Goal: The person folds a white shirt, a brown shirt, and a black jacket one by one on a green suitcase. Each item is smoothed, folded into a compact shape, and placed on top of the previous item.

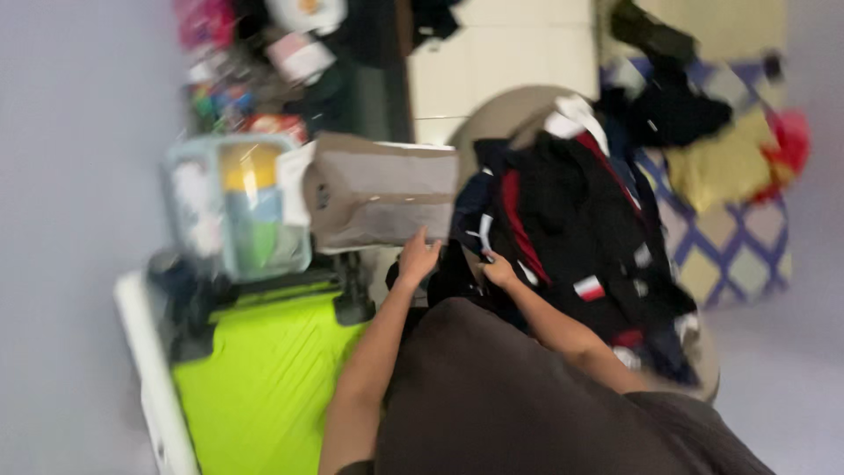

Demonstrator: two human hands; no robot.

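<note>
The left hand (417,257) rests with spread fingers on the lower edge of a flat grey-brown paper bag (378,200); its grip is wide, not closed on it. The bag lies with its long axis across the picture, and its open end seems to point left, toward a pale plastic basket (230,207). The right hand (498,271) touches a pile of dark clothes (580,229) (black, red and white); the blur hides its grip, so I cannot tell. A lime-green suitcase (264,378) is below.
</note>
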